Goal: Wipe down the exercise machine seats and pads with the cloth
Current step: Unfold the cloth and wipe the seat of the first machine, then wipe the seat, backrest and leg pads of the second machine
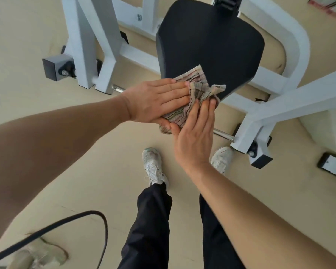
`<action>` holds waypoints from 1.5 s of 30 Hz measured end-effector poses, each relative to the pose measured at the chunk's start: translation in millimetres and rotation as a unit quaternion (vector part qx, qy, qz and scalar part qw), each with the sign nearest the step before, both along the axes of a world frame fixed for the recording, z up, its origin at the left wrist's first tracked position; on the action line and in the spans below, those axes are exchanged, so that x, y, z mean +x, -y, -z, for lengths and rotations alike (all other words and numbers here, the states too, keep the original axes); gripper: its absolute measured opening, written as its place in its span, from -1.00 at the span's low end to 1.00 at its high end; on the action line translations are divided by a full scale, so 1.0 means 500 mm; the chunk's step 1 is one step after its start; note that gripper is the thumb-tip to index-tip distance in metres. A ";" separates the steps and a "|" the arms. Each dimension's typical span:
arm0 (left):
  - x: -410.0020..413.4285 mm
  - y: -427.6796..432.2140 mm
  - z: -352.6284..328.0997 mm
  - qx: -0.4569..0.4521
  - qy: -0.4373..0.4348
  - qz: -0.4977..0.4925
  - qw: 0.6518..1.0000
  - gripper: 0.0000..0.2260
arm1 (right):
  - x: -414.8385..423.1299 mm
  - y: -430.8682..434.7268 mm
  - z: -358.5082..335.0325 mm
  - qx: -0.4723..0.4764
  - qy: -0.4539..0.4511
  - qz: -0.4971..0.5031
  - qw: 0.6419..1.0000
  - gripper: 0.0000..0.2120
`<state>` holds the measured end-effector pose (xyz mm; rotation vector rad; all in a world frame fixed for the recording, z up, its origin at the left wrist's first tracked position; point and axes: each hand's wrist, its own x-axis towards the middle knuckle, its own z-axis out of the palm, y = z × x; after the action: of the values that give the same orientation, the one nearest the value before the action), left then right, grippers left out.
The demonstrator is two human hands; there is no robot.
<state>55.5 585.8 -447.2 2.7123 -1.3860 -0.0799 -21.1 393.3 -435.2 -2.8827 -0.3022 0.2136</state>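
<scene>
A black padded seat (209, 45) of a white-framed exercise machine fills the upper middle of the head view. A striped, crumpled cloth (197, 90) lies at the seat's near edge and hangs over it. My left hand (155, 100) lies flat with fingers together, its fingertips on the cloth's left side and its thumb under the cloth. My right hand (194, 133) reaches up from below, fingertips pressing the cloth's lower right part. Both hands hold the cloth between them.
The white steel frame (275, 105) surrounds the seat, with black end caps (52, 67) and a chrome bar (224, 135) near the floor. My white shoes (154, 166) stand on beige flooring just before the machine. A black cable (70, 222) curves at lower left.
</scene>
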 end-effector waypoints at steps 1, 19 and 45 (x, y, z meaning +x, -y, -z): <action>0.002 -0.007 0.001 0.005 -0.004 -0.005 1.000 -0.30 | -0.008 -0.022 -0.009 0.004 -0.019 0.027 0.999 -0.28; -0.124 0.205 -0.182 -0.201 -0.309 -0.674 0.640 -0.65 | 0.037 0.091 -0.102 0.277 -0.322 0.120 0.897 -0.13; 0.000 0.260 -1.013 -0.108 -0.405 -0.323 0.849 -0.94 | 0.090 0.275 -0.999 0.220 -0.358 0.112 0.901 -0.52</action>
<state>55.7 455.7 59.4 2.3178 -0.2158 -0.8316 23.7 255.6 64.1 -2.1755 0.1114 0.9817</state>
